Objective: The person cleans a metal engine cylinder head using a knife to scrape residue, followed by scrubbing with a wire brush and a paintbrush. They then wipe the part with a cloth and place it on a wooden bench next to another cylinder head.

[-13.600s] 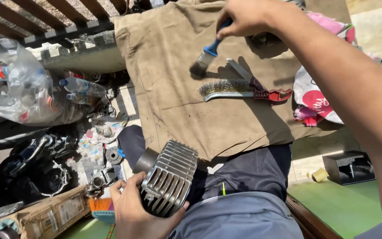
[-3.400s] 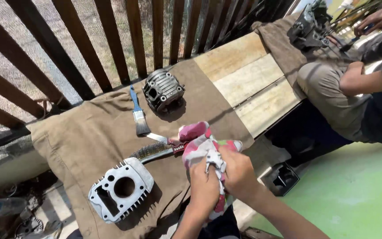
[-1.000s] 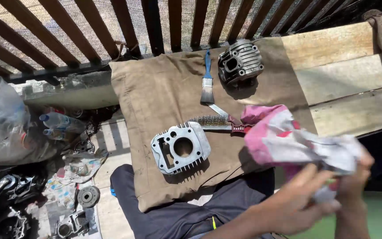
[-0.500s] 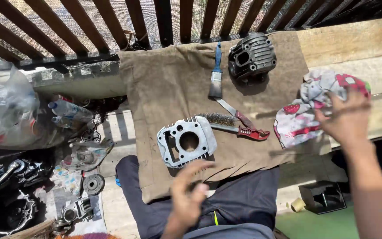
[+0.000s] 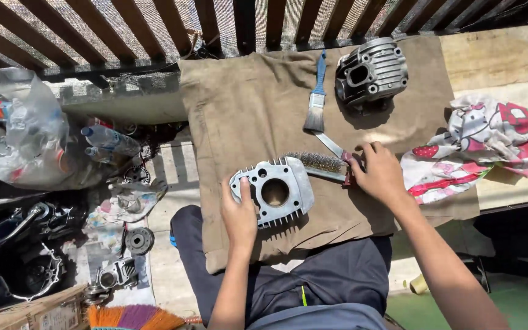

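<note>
A finned metal engine cylinder (image 5: 274,192) with a round bore lies on a brown cloth (image 5: 258,104). My left hand (image 5: 239,211) rests on its left edge, thumb on the top face. My right hand (image 5: 381,175) closes on the red handles of a wire brush (image 5: 316,162) and a scraper blade (image 5: 329,145) just right of the cylinder. A blue-handled paintbrush (image 5: 317,95) lies farther back. Beside it sits a second finned engine part (image 5: 371,73). A patterned rag (image 5: 481,146) lies to the right on the wooden planks.
Clear plastic bags with bottles (image 5: 25,128) sit at the left. Small engine parts and a gear (image 5: 137,240) lie on the floor below them. A slatted wooden railing (image 5: 154,30) runs along the back. A colourful broom head (image 5: 131,318) shows at the bottom.
My right hand let go of the patterned rag, which now lies on the planks, and moved left to the brush handles. My left hand came up onto the cylinder.
</note>
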